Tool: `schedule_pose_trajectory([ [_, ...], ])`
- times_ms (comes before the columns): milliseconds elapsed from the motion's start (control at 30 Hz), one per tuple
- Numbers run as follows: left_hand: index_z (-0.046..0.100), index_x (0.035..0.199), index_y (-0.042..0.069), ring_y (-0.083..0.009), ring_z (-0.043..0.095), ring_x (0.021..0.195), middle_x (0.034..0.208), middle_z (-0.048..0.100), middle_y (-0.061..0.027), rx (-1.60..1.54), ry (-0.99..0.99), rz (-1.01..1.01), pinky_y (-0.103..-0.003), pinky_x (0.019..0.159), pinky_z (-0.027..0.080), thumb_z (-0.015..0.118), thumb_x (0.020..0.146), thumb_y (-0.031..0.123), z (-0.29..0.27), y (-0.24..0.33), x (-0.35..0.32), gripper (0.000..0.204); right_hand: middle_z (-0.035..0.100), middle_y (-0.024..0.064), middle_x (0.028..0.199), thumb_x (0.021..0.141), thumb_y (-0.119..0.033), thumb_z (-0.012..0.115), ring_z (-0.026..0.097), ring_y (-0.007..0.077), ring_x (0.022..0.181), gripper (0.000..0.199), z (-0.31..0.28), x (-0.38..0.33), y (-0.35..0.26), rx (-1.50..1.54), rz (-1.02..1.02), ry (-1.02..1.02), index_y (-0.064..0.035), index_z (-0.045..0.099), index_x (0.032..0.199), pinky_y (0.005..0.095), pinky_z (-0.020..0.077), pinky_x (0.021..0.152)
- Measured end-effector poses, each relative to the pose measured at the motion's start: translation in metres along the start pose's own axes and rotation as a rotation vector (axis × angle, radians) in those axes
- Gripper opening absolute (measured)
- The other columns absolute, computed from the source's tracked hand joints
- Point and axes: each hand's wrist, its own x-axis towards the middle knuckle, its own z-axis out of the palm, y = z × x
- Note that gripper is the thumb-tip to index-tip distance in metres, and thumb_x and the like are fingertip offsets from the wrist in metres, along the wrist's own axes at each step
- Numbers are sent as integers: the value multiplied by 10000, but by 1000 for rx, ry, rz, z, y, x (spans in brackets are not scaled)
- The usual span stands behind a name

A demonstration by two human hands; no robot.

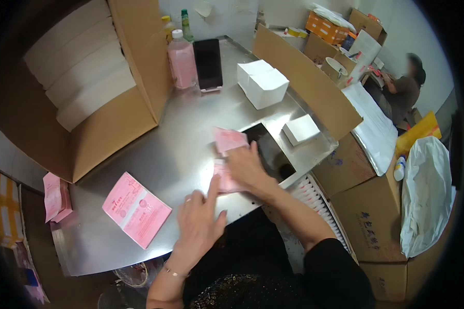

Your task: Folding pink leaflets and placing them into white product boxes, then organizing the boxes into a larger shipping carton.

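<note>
My right hand lies across a pink printed paper piece on the metal table, beside the dark rectangular opening. Its fingers are laid over the paper's middle and hide part of it; they look spread. With a ring on one finger, my left hand hovers at the near left of that paper. Its index finger reaches to the paper's edge, and the other fingers are apart. Further left rests a stack of pink printed sheets with a pale band across it.
A cardboard box with white paper stacks stands at the left. Behind are a pink-liquid bottle, a phone and white paper blocks. The dark opening is at the right. A person sits at the far right.
</note>
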Motion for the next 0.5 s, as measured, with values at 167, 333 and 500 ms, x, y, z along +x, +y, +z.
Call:
schedule_pose_trajectory([
  [167,647,1145,71,-359,525,976,1040,550,-170,-54,17,92,-482,817,424,743,701,68,-13,-19,-41,455,708,172,890,871,-131,593,703,360,856,261,-13,-17,60,-34,237,-502,-34,634,1110,479,557,802],
  [333,587,985,66,-399,514,1118,1101,569,-180,331,466,-267,-534,1035,344,653,684,43,-46,-61,-66,309,645,130,842,839,-75,627,652,313,834,291,-63,-33,50,-179,177,276,-32,643,1127,453,490,735],
  [500,558,1011,53,-364,516,1081,1030,575,-168,475,296,-424,-555,1067,297,637,764,51,-42,-91,-71,260,596,113,918,831,-131,686,576,286,947,186,-50,-37,128,-488,265,331,-26,652,980,443,425,813],
])
